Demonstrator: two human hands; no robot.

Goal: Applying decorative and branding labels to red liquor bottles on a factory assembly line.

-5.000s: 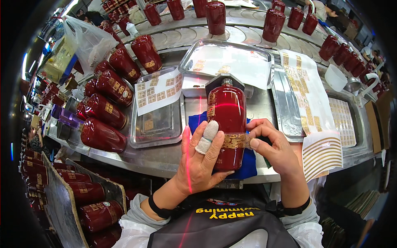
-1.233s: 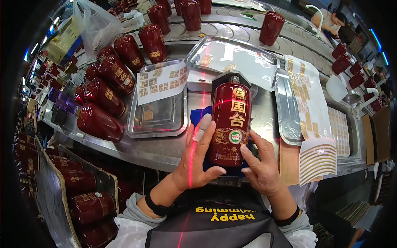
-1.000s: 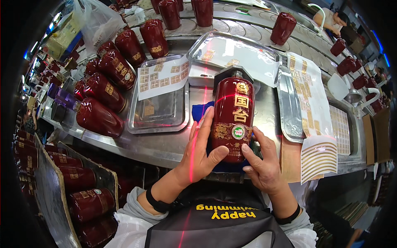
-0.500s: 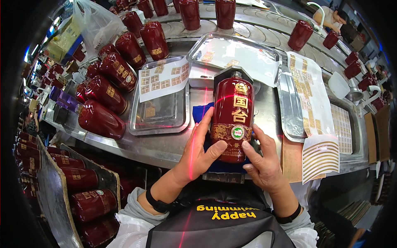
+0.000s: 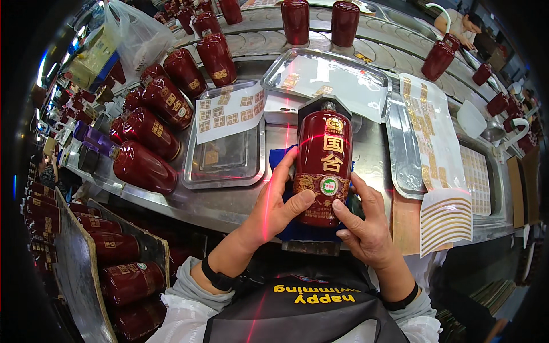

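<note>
A dark red glazed bottle [image 5: 325, 132] with gold lettering and a round green-and-white sticker lies in front of me, its neck pointing away. Its neck end is framed by a dark angular support [image 5: 309, 106], and blue cloth [image 5: 277, 156] shows beneath it. Along the bottle's left side rest the fingers of my left hand [image 5: 281, 201], with the thumb pressed on its lower front. My right hand [image 5: 367, 224] grips the opposite side, thumb and fingertips near the sticker. Both hands are closed around the bottle's lower half; the fingertips underneath are hidden.
To the left, a metal tray [image 5: 224, 182] carries a sheet of gold labels [image 5: 247, 118], beside several red bottles [image 5: 144, 167]. Another tray [image 5: 337, 64] stands behind. At right lie label strips [image 5: 426, 131] and a sheet of curved gold strips [image 5: 446, 222]. A conveyor [image 5: 257, 35] carries bottles; a person [image 5: 462, 28] sits beyond.
My view has shifted slightly. On the conveyor the bottles have moved to the right. Both hands keep their hold on the bottle, which has turned very slightly.
</note>
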